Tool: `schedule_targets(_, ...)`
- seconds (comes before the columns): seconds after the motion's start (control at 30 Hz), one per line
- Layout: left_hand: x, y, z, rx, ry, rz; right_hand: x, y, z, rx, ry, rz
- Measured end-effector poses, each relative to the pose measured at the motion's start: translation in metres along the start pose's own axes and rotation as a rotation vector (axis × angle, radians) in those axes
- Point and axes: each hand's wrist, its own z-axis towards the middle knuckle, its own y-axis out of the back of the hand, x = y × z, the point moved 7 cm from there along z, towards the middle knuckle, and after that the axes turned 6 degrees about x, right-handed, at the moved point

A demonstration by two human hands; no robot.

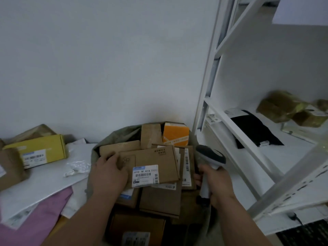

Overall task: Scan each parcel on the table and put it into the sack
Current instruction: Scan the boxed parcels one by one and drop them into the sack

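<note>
the sack stands open against the wall, heaped with boxes to its rim, so little room is left inside. left of the sack, a yellow box waits on the table, likely unscanned. my left hand holds the flat cardboard parcel atop the heap in the sack, label up, probably for scanning. right of the sack, my right hand grips the scanner, close by the shelf edge.
</note>
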Motion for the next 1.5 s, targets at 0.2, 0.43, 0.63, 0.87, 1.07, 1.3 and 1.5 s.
schedule_targets(0.2,0.014,0.007,0.001,-0.109,0.203,-0.062,-0.005,0.021,0.031,-0.052,-0.114,0.006)
schedule_targets(0.43,0.06,-0.02,0.011,0.059,0.47,-0.323,-0.038,0.006,0.045,0.067,-0.297,0.058)
schedule_targets(0.63,0.049,-0.012,0.012,-0.047,0.393,-0.432,-0.037,0.003,0.05,0.018,-0.259,0.109)
schedule_targets(0.87,0.011,0.036,0.012,-0.207,0.133,-0.443,0.013,-0.005,0.033,-0.137,0.004,0.103)
schedule_targets(1.07,-0.024,0.064,0.026,-0.205,-0.054,-0.628,0.094,-0.016,-0.008,-0.16,0.243,0.11)
schedule_targets(1.3,-0.054,0.105,0.015,-0.271,-0.214,-0.691,0.165,-0.018,-0.059,-0.191,0.558,0.174)
schedule_targets(1.5,-0.057,0.102,0.021,-0.198,-0.235,-0.65,0.161,-0.021,-0.057,-0.166,0.498,0.093)
